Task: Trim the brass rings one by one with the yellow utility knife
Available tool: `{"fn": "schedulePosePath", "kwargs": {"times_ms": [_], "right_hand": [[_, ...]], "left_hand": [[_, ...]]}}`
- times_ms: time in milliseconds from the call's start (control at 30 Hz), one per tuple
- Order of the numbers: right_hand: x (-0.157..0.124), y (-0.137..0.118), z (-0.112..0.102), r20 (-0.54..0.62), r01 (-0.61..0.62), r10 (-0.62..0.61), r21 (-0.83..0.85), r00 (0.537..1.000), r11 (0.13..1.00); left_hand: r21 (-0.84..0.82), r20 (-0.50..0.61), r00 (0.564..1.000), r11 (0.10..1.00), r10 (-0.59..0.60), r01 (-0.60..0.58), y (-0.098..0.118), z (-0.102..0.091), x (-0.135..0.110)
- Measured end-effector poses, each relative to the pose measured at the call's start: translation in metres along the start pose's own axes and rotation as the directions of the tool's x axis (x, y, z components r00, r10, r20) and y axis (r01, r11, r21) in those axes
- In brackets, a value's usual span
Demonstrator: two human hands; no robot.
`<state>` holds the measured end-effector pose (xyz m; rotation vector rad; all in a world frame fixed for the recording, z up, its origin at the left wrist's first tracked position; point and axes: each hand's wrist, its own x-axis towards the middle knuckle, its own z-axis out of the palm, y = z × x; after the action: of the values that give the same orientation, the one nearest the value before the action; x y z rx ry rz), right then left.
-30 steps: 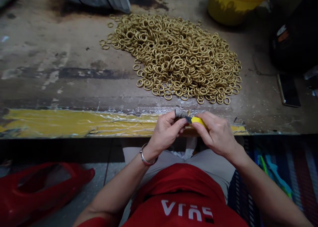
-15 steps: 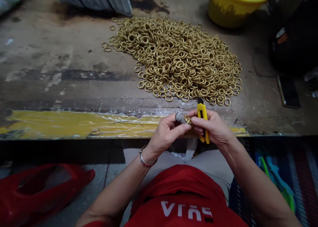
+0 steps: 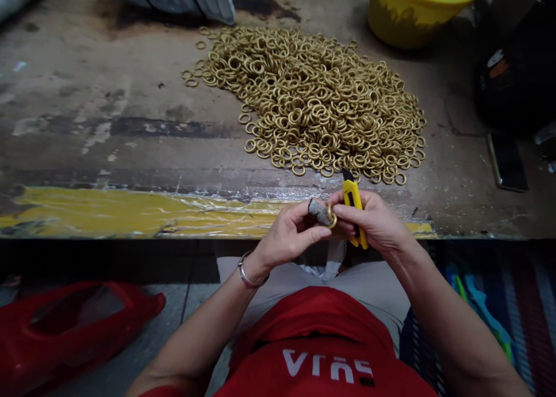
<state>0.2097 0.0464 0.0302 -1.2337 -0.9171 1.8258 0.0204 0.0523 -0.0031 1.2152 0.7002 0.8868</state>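
Note:
A gold-coloured ring (image 3: 333, 219) sits between my two hands, just over the table's front edge. My left hand (image 3: 289, 232) has it at the tip of the index finger, with the thumb tip close to its lower side. That index finger wears a grey speckled finger cover (image 3: 319, 211). My right hand (image 3: 373, 217) pinches the ring's upper side between thumb and index finger. Across the same palm lies a yellow box cutter (image 3: 354, 203), its dark blade pointing away from me. A wide heap of gold-coloured rings (image 3: 313, 107) spreads over the table beyond both hands.
At the back right stands a yellow bucket (image 3: 402, 14) with more rings. A phone (image 3: 508, 162) lies on the right of the worn table (image 3: 130, 159). Yellow tape (image 3: 130, 211) runs along the front edge. A red plastic object (image 3: 87, 321) is at lower left.
The ring has turned, so its opening shows more plainly. My left thumb has eased away from the covered finger. The box cutter stays in my right hand, shifted slightly.

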Motion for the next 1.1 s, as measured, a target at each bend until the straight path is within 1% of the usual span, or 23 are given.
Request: {"fn": "schedulePosePath", "kwargs": {"times_ms": [67,133,200,267,333,400,467,533,567,633,667,700,733,767,833,900,967,1000,1033,1067,1100], "right_hand": [[-0.001,-0.001,0.0,-0.051,0.049,-0.054,-0.085,0.997,0.995],[-0.004,-0.003,0.001,-0.117,0.128,-0.156,-0.217,0.981,0.968],[-0.006,-0.004,0.001,-0.149,0.196,-0.263,-0.357,0.953,0.913],[-0.007,-0.005,0.001,-0.145,0.247,-0.344,-0.454,0.928,0.856],[-0.007,-0.004,0.001,-0.124,0.289,-0.403,-0.511,0.907,0.809],[-0.006,-0.002,0.001,-0.085,0.345,-0.462,-0.549,0.883,0.761],[-0.006,-0.001,0.001,-0.038,0.402,-0.518,-0.583,0.854,0.706],[-0.008,0.001,0.001,0.021,0.448,-0.575,-0.65,0.818,0.614],[-0.01,0.001,0.0,0.053,0.454,-0.599,-0.707,0.799,0.542],[-0.015,0.004,-0.001,0.121,0.414,-0.631,-0.844,0.766,0.34],[-0.019,0.005,-0.002,0.154,0.371,-0.63,-0.9,0.761,0.228],[-0.022,0.007,-0.002,0.18,0.322,-0.62,-0.939,0.764,0.124],[-0.025,0.008,-0.002,0.197,0.276,-0.603,-0.96,0.773,0.041],[-0.028,0.01,-0.002,0.205,0.241,-0.587,-0.97,0.783,-0.018],[-0.031,0.012,0.0,0.207,0.198,-0.566,-0.977,0.798,-0.077],[-0.03,0.013,0.001,0.202,0.173,-0.555,-0.979,0.807,-0.105],[-0.026,0.012,-0.002,0.185,0.136,-0.523,-0.982,0.832,-0.13],[-0.023,0.011,-0.006,0.15,0.089,-0.504,-0.986,0.851,-0.142],[-0.019,0.009,-0.01,0.091,0.019,-0.488,-0.989,0.868,-0.15],[-0.016,0.007,-0.016,0.017,-0.064,-0.48,-0.986,0.877,-0.152],[-0.012,0.005,-0.022,-0.063,-0.152,-0.488,-0.978,0.871,-0.143]], "left_hand": [[0.009,-0.02,1.0,1.0,-0.017,0.017,0.003,0.0,0.0],[0.01,-0.09,0.995,0.999,-0.037,0.038,0.006,0.001,0.0],[0.035,-0.169,0.985,0.999,-0.034,0.04,0.009,0.003,0.002],[0.068,-0.206,0.978,0.997,-0.018,0.033,0.011,0.004,0.003],[0.05,-0.207,0.978,0.997,-0.04,0.051,0.012,0.006,0.003],[-0.034,-0.187,0.975,0.993,-0.119,0.115,0.011,0.007,0.002],[-0.139,-0.139,0.967,0.971,-0.215,0.196,0.009,0.009,0.001],[-0.227,-0.089,0.959,0.943,-0.269,0.244,0.008,0.012,0.0],[-0.26,-0.078,0.957,0.932,-0.28,0.251,0.008,0.013,0.0],[-0.29,-0.098,0.954,0.925,-0.283,0.244,0.007,0.014,0.0],[-0.29,-0.119,0.953,0.928,-0.278,0.235,0.006,0.015,0.0],[-0.279,-0.142,0.952,0.933,-0.272,0.225,0.006,0.015,0.0],[-0.26,-0.159,0.951,0.941,-0.265,0.218,0.005,0.016,0.0],[-0.237,-0.171,0.952,0.948,-0.255,0.211,0.005,0.016,0.0],[-0.194,-0.177,0.956,0.961,-0.233,0.198,0.004,0.017,0.0],[-0.15,-0.171,0.966,0.974,-0.195,0.171,0.006,0.017,0.0],[-0.087,-0.166,0.978,0.989,-0.13,0.117,0.011,0.017,-0.001],[-0.035,-0.151,0.985,0.996,-0.089,0.085,0.014,0.017,-0.003],[0.025,-0.124,0.991,0.998,-0.048,0.052,0.018,0.017,-0.005],[0.079,-0.087,0.996,0.997,-0.016,0.023,0.021,0.017,-0.007],[0.115,-0.047,0.999,0.993,-0.001,0.007,0.024,0.017,-0.009]]}}
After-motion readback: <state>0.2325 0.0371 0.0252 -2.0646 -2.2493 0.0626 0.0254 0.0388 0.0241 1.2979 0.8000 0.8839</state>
